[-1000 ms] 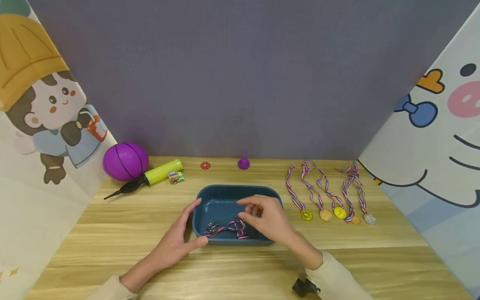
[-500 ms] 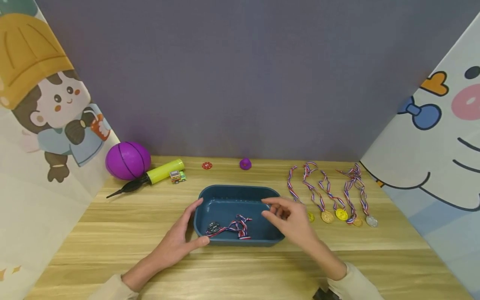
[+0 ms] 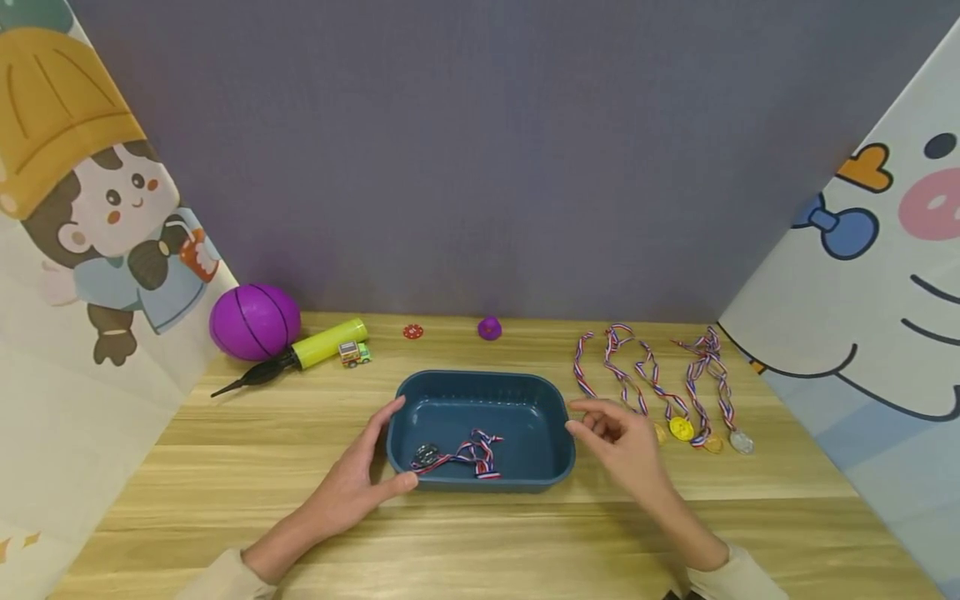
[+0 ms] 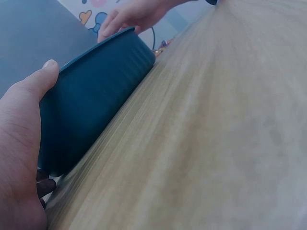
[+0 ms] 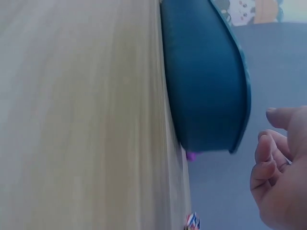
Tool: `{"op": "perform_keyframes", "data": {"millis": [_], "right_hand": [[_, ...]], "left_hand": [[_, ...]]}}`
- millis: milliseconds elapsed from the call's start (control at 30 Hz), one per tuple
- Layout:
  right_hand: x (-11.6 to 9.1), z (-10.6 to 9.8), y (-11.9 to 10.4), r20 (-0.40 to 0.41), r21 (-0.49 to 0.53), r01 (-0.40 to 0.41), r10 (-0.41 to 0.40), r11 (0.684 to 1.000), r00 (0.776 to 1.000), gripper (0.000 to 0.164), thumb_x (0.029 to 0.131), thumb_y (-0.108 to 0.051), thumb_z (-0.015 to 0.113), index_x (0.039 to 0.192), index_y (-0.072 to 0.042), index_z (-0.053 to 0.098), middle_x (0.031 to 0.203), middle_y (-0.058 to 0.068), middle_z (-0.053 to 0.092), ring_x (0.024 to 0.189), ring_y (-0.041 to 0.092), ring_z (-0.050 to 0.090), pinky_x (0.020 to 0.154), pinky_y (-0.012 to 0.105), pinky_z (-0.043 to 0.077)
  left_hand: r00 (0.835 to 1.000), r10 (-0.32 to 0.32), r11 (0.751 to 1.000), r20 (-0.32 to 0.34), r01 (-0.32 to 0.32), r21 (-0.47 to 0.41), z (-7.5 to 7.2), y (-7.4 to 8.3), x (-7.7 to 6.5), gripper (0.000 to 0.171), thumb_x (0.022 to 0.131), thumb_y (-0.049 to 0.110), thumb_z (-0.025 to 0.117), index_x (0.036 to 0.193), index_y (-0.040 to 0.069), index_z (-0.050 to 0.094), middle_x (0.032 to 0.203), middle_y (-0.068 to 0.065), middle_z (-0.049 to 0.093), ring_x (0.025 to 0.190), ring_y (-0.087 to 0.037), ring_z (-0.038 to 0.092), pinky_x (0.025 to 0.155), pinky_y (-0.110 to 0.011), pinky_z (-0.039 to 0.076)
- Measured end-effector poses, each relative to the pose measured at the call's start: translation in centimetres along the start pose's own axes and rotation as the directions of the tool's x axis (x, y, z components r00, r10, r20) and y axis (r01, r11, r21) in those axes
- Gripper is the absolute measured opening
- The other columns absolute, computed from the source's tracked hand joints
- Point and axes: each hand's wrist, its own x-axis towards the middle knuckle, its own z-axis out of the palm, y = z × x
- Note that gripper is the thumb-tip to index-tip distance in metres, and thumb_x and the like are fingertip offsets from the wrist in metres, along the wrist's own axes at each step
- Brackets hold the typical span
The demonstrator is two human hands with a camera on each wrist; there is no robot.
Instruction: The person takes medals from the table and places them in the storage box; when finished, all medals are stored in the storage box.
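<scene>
A dark blue plastic basin (image 3: 480,482) stands on the wooden table. At its left end my left hand (image 3: 354,468) grips it, thumb on the near rim and fingers along the left side; in the left wrist view the thumb (image 4: 48,72) lies against the basin's wall (image 4: 91,100). Inside the basin lies a dark silvery medal (image 3: 426,454) with a crumpled red, white and blue ribbon (image 3: 476,454). My right hand (image 3: 622,446) hovers just beyond the right rim, fingers loosely bent and holding nothing. The right wrist view shows this hand (image 5: 283,167) apart from the basin (image 5: 206,81).
Several medals on striped ribbons lie to the right, including a yellow one (image 3: 681,428) and a silver one (image 3: 741,442). At the back are a purple ball (image 3: 255,322), a yellow-and-black pump (image 3: 322,346), a toy truck (image 3: 354,353), a red disc (image 3: 413,332) and a small purple object (image 3: 490,328).
My right hand has moved right, from above the inside of the basin to outside its right rim, partly covering the nearest medals. My left hand, the basin and the medal in it stay put.
</scene>
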Motion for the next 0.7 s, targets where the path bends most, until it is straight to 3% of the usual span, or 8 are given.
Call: {"op": "perform_keyframes", "data": {"millis": [233,500,700], "right_hand": [[-0.7,-2.0,1.2,-0.034,-0.067,-0.100,0.098,0.993,0.995,0.023,0.095,0.004,0.084,0.116,-0.005,0.083,0.084,0.001,0.072,0.064,0.007,0.056,0.054,0.020,0.048],[-1.6,-3.7,2.3,-0.043,-0.165,-0.166,0.161,0.972,0.986,0.024,0.092,0.002,0.088,0.115,-0.001,0.083,0.085,0.004,0.073,0.067,0.007,0.058,0.057,0.018,0.049],[-1.9,-4.7,3.9,-0.075,-0.318,-0.182,0.167,0.931,0.983,0.027,0.089,-0.004,0.093,0.114,-0.002,0.083,0.078,-0.002,0.070,0.062,0.004,0.051,0.052,0.020,0.044]], "left_hand": [[1.000,-0.004,1.000,-0.002,0.004,0.006,0.0,0.0,-0.1,0.102,0.097,0.030,0.086,0.177,0.026,0.024,0.175,-0.024,0.038,0.156,-0.051,0.042,0.124,-0.074,0.032],[1.000,0.001,1.000,-0.003,-0.001,0.001,0.0,-0.1,-0.1,0.102,0.097,0.030,0.086,0.177,0.029,0.023,0.174,-0.025,0.039,0.156,-0.052,0.043,0.124,-0.076,0.031],[1.000,0.003,1.000,0.004,-0.003,0.002,0.0,0.0,0.0,0.102,0.097,0.030,0.086,0.177,0.027,0.023,0.175,-0.025,0.038,0.156,-0.051,0.042,0.124,-0.075,0.031]]}}
